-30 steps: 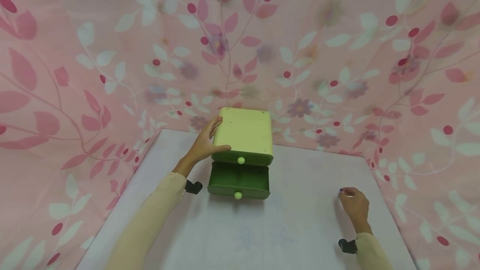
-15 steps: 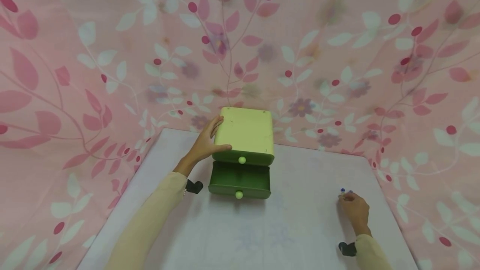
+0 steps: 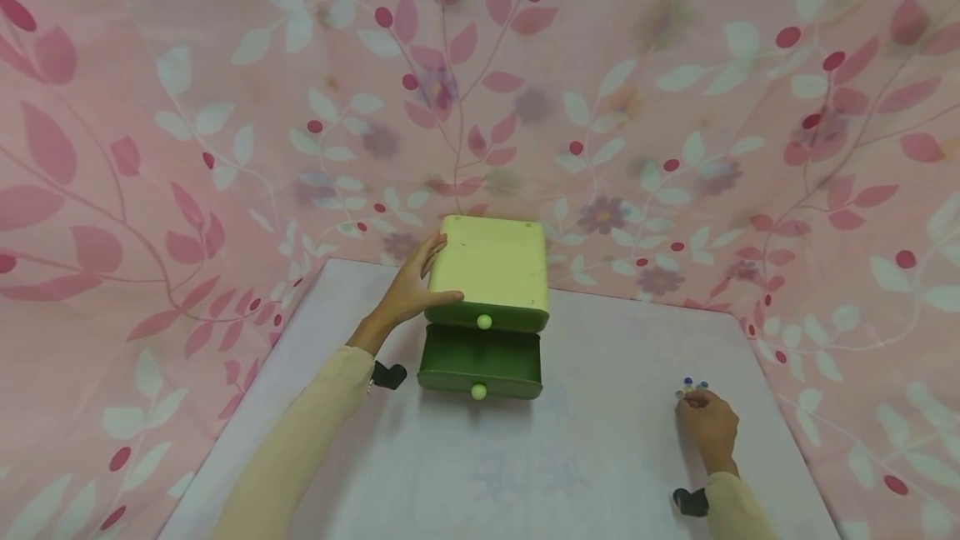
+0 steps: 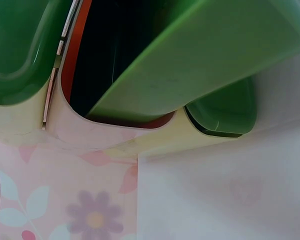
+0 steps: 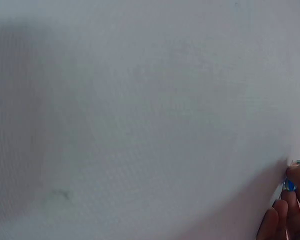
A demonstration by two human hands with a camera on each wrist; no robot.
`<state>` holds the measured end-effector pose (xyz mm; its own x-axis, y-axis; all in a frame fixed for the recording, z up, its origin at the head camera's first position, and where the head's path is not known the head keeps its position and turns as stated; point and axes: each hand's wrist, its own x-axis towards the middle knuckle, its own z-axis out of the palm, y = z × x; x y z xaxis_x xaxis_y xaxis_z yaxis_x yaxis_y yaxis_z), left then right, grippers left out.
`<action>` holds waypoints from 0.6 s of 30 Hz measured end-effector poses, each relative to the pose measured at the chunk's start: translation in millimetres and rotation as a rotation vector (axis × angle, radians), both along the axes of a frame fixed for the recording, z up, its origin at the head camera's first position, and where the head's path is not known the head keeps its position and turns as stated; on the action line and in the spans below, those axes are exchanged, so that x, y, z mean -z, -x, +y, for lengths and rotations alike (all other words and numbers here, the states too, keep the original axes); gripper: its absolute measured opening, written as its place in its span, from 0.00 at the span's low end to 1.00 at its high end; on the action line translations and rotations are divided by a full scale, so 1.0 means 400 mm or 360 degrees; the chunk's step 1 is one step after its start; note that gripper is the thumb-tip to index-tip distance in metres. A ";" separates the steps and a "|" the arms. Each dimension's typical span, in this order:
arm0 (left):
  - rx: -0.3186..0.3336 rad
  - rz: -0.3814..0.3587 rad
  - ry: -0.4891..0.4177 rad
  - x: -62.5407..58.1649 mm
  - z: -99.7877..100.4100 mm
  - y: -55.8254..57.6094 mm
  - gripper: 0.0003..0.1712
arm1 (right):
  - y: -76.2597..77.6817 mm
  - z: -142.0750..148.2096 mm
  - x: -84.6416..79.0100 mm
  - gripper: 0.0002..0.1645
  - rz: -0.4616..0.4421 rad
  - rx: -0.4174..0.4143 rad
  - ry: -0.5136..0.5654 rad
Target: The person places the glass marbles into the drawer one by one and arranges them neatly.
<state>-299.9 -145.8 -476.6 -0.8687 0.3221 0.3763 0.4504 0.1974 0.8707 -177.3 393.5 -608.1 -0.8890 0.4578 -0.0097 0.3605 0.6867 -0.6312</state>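
Note:
A pale yellow-green chest of drawers [image 3: 491,261] stands at the back of the table, its green middle drawer [image 3: 480,377] pulled out. My left hand [image 3: 408,286] rests against the chest's left side, thumb laid over the top front corner and fingers extended along the side. In the left wrist view the pulled-out drawer [image 4: 190,70] juts from the chest. At the table's right, my right hand [image 3: 711,425] has its fingertips curled and pinched on a small glass marble [image 5: 290,184], blue and clear, partly hidden by the fingers. Small blue and clear marbles [image 3: 687,381] lie just beyond those fingertips.
A white-covered table [image 3: 600,440] spreads around the chest. Behind and beside it hangs a pink floral cloth [image 3: 600,107], close to the back of the chest. The other drawer with a round knob [image 3: 484,322] sits above the pulled-out one.
My right hand has moved slightly down and lowered to the table, and more marbles now show beyond its fingertips. The left hand and the chest have stayed in place.

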 end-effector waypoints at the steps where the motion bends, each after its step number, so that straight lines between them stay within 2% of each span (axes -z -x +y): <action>1: 0.0001 -0.0006 0.0004 -0.002 0.001 -0.002 0.67 | 0.000 0.000 0.002 0.14 0.0001 0.0005 0.0003; 10: 0.0030 -0.0021 0.0020 -0.059 0.008 -0.045 0.66 | -0.007 -0.003 0.006 0.15 0.0045 0.0030 -0.0004; 13: 0.0031 -0.0021 0.0020 -0.063 0.009 -0.048 0.65 | -0.008 -0.003 0.003 0.15 0.0051 0.0022 -0.0011; 18: 0.0029 -0.0024 0.0015 -0.062 0.009 -0.048 0.65 | -0.006 -0.008 -0.008 0.15 0.0147 0.0013 -0.0046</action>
